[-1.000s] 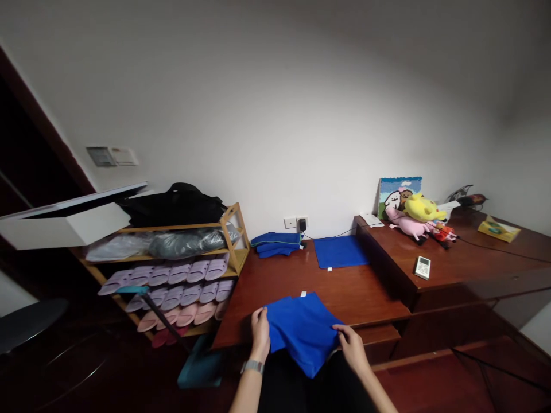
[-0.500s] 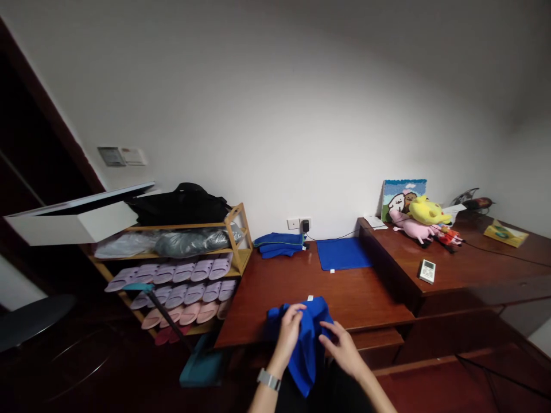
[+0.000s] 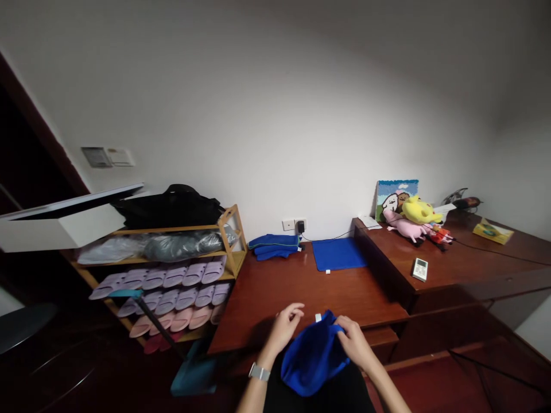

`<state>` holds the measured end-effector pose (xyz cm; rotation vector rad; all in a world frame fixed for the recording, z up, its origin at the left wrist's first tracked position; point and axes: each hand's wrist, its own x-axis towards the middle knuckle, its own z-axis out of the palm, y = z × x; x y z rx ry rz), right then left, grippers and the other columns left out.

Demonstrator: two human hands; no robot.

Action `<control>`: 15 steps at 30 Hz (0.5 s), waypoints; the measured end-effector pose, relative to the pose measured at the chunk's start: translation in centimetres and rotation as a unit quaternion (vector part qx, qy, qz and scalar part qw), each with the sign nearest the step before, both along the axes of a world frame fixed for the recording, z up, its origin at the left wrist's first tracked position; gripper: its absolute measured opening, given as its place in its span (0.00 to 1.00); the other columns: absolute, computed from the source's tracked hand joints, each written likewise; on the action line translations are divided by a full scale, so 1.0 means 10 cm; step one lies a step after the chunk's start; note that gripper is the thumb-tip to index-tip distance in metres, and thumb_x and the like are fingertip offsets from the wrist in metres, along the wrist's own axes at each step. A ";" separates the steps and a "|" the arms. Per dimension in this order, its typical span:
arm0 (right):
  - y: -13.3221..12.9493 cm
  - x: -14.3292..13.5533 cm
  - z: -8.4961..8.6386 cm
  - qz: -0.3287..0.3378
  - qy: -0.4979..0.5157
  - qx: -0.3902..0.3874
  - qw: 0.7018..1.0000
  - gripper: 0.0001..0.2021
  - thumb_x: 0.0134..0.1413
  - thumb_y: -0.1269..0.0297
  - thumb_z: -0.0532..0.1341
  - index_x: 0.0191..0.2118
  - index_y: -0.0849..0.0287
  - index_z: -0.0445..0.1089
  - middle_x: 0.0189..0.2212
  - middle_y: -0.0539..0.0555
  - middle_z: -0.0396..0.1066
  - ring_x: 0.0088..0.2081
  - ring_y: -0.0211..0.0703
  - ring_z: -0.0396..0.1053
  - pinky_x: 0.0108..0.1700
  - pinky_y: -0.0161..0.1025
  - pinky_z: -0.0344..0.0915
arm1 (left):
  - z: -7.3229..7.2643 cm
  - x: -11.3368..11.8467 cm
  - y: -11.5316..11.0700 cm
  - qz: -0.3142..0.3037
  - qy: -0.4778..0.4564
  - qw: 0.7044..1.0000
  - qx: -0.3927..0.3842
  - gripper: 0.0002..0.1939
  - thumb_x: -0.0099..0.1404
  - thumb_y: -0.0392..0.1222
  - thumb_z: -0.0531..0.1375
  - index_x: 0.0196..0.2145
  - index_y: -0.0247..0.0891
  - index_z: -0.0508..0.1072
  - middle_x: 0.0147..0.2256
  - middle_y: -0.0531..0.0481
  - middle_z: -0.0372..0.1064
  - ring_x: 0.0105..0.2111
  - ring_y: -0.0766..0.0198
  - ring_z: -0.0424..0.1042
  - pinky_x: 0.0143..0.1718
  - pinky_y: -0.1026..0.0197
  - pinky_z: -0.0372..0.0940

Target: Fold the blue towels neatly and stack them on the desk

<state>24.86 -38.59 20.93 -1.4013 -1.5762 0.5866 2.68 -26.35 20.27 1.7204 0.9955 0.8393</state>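
A crumpled blue cloth [image 3: 310, 358] with a white tag hangs over my lap at the table's front edge. My right hand [image 3: 350, 338] is closed on its upper right part, fingers pinching the fabric. To the left of the cloth, my left hand [image 3: 287, 326] is off it, fingers loosely curved and apart, holding nothing. A watch [image 3: 259, 371] is on my left wrist. Further back on the brown table [image 3: 275, 287], another blue cloth [image 3: 340, 254] lies flat, and a folded pile of blue cloths [image 3: 275, 246] sits at the back left.
On the left stands a shoe rack [image 3: 235, 241] with rows of slippers and a black bag [image 3: 172, 207] on top. The higher desk [image 3: 456, 264] at right holds plush toys [image 3: 408, 225], a remote control [image 3: 419, 269] and a tissue pack [image 3: 493, 230]. A charger [image 3: 301, 226] is plugged into the wall.
My left hand has come off the cloth and my right hand has closed on it. The cloth has shifted toward me and lower, off the tabletop. The view has turned slightly right.
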 end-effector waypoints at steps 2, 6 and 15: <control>-0.03 0.01 0.22 0.059 -0.036 0.005 0.998 0.13 0.58 0.68 0.51 0.28 0.53 0.71 0.30 0.51 0.72 0.37 0.45 0.68 0.46 0.39 0.63 | 0.04 0.07 0.01 -0.036 0.013 0.998 0.040 0.22 0.58 0.42 0.62 0.51 0.43 0.79 0.54 0.42 0.77 0.56 0.49 0.72 0.62 0.48 0.62; -0.10 0.04 0.62 0.150 -0.071 0.021 0.986 0.14 0.61 0.68 0.52 0.28 0.53 0.72 0.30 0.50 0.71 0.37 0.44 0.67 0.46 0.39 0.63 | 0.02 0.36 -0.21 -0.211 0.023 0.977 -0.010 0.28 0.54 0.38 0.65 0.55 0.45 0.78 0.58 0.45 0.73 0.62 0.46 0.67 0.66 0.45 0.57; -0.21 0.63 0.93 0.094 -0.010 0.065 0.993 0.18 0.67 0.56 0.54 0.29 0.54 0.75 0.33 0.53 0.73 0.38 0.46 0.70 0.45 0.41 0.66 | -0.20 0.25 -0.40 -0.217 -0.014 0.963 -0.159 0.24 0.61 0.56 0.66 0.49 0.40 0.79 0.48 0.44 0.79 0.49 0.48 0.75 0.53 0.51 0.67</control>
